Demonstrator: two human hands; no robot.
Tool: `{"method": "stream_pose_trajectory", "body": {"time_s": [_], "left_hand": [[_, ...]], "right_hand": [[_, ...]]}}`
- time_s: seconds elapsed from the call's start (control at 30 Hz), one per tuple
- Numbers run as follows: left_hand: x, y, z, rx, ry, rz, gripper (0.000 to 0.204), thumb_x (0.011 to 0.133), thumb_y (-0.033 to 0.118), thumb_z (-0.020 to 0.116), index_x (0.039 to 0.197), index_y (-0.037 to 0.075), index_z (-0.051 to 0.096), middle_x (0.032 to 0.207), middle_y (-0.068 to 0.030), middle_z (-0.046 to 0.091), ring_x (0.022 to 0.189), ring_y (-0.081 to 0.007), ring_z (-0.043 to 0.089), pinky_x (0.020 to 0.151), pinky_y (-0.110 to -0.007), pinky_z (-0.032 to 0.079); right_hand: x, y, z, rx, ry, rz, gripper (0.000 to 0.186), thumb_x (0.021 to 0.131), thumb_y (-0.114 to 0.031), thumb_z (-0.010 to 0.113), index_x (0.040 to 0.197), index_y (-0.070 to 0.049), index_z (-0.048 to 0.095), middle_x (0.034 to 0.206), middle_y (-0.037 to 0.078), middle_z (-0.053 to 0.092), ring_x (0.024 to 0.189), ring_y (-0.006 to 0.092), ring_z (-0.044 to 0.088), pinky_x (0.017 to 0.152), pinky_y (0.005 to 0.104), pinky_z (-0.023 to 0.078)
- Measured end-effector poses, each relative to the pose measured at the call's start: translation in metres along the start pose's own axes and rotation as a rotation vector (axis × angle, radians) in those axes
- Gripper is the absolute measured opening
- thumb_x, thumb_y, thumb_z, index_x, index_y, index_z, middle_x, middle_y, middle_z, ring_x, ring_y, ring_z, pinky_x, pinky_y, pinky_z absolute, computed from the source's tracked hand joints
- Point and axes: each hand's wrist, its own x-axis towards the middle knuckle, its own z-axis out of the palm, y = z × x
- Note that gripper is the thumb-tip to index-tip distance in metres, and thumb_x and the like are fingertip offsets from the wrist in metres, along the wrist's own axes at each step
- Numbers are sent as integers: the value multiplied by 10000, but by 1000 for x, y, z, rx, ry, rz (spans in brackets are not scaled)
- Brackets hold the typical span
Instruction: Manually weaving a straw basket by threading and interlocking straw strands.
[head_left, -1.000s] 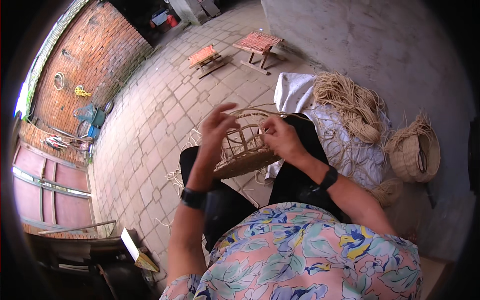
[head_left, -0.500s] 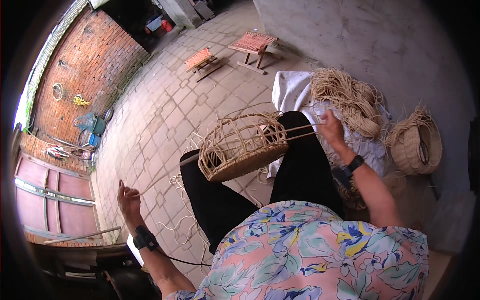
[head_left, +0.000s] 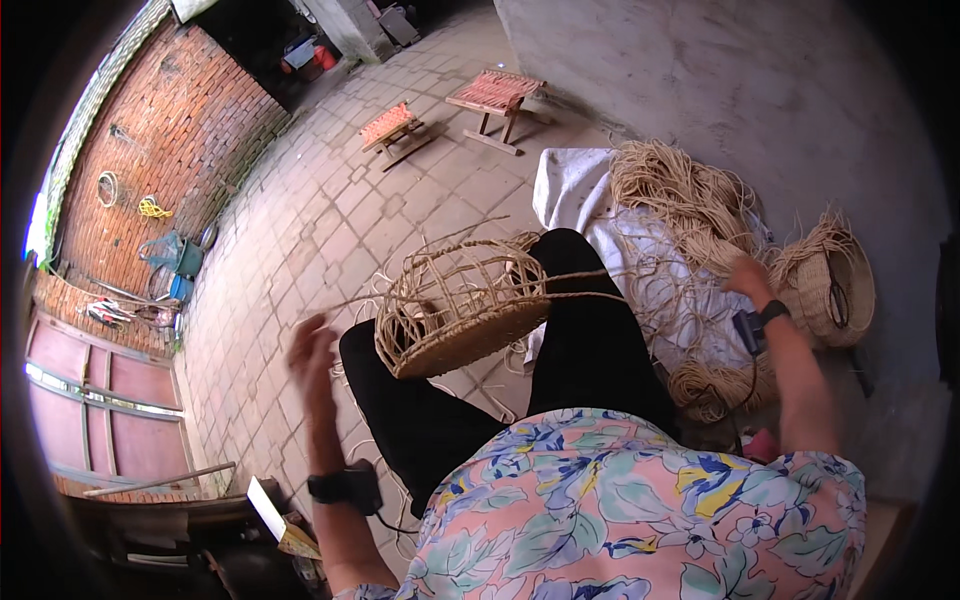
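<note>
A half-woven basket (head_left: pixel 465 297) of tan cord rests across my thighs, tilted, its solid base (head_left: pixel 475 340) toward me and its open lattice away. Several loose cord ends stick out from both sides. Left of it, my left hand (head_left: pixel 315 355) is raised beside my knee, slightly blurred, with fingers loosely apart and no cord visible in them. My right hand (head_left: pixel 747 278) is off to the right, at the lower edge of a large heap of tan cord (head_left: pixel 675 185). Motion smears its fingers, so their grip cannot be made out.
Under the heap lies a white cloth (head_left: pixel 570 185). A finished-looking woven basket (head_left: pixel 835 295) stands by the grey wall, and a cord coil (head_left: pixel 715 390) lies near my right thigh. Two low stools (head_left: pixel 495 92) are farther off on the paved floor (head_left: pixel 290 240).
My right hand has let go of the cords at the basket's right side and moved right to the heap. My left hand has come in toward my knee, releasing its strand.
</note>
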Motion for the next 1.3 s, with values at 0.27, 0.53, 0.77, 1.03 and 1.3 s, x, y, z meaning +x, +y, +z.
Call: {"method": "stream_pose_trajectory", "body": {"time_s": [0.27,0.53,0.77,1.03,1.3], "left_hand": [[-31,69,159,140,-565,286,192,914,90,576,1082,27,644,838,-83,697,753,-141,658,631,-269,494],[-27,76,183,459,-602,434,180,874,62,576,1039,38,644,747,-169,646,678,-290,653,646,-362,505],[-8,59,190,370,-722,893,221,722,-19,637,935,28,673,1131,-156,597,613,-229,612,581,-336,496],[-6,48,150,-2,-643,-77,290,746,-49,603,1013,45,667,1152,-103,596,551,-51,461,529,-185,391],[-31,16,93,-501,-235,-398,338,855,42,547,1188,77,498,796,-33,619,521,-11,402,440,-160,271]], "right_hand": [[-93,-277,-92,716,409,-1102,180,848,-206,614,925,-43,618,897,134,653,846,327,636,756,419,498],[-16,-189,-16,640,639,-496,165,885,-177,512,765,-84,577,723,182,580,679,370,603,587,460,475],[21,-119,21,1154,337,105,251,894,-259,498,917,-48,633,779,170,688,758,305,672,691,398,491],[-150,-247,-102,1166,-173,-701,203,955,-178,433,884,-12,526,696,109,636,718,206,684,602,330,501],[-140,-276,-144,1809,-387,-634,162,983,-190,494,876,-90,565,626,-84,424,487,-12,341,405,169,254]]}}
